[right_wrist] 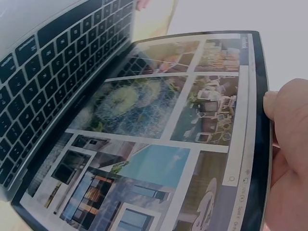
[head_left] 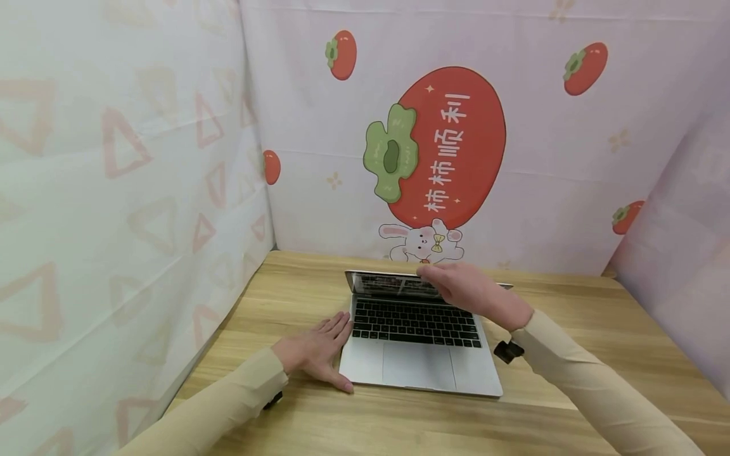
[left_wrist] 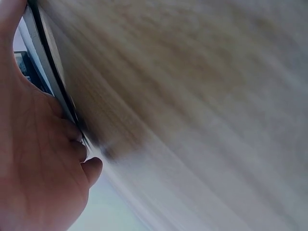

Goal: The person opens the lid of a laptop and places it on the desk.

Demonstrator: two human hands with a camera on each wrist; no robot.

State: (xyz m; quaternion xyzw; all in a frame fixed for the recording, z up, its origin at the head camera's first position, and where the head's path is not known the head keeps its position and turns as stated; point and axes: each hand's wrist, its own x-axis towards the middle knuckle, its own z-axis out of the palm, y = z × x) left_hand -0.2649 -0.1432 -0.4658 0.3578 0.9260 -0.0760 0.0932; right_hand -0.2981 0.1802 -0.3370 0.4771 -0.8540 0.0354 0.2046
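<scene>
A silver laptop (head_left: 419, 367) with a black keyboard (head_left: 416, 322) lies on the wooden table, its lid (head_left: 388, 285) partly raised at a low slant. My right hand (head_left: 467, 291) pinches the lid's top edge, the thumb on the black screen border and the fingers behind, as the right wrist view tells. Photos and white panels glow on the lit screen (right_wrist: 139, 110). Flat beside the laptop's left edge, my left hand (head_left: 316, 348) rests with fingers straight and thumb spread toward the front corner. In the left wrist view the left palm (left_wrist: 43, 159) lies along that edge.
The wooden table (head_left: 456, 418) extends on both sides of the laptop. A white cloth with pale triangles (head_left: 125, 152) hangs along the left side. Behind stands a cloth printed with persimmons (head_left: 467, 145) and a rabbit. A small black device (head_left: 507, 351) sits at the right wrist.
</scene>
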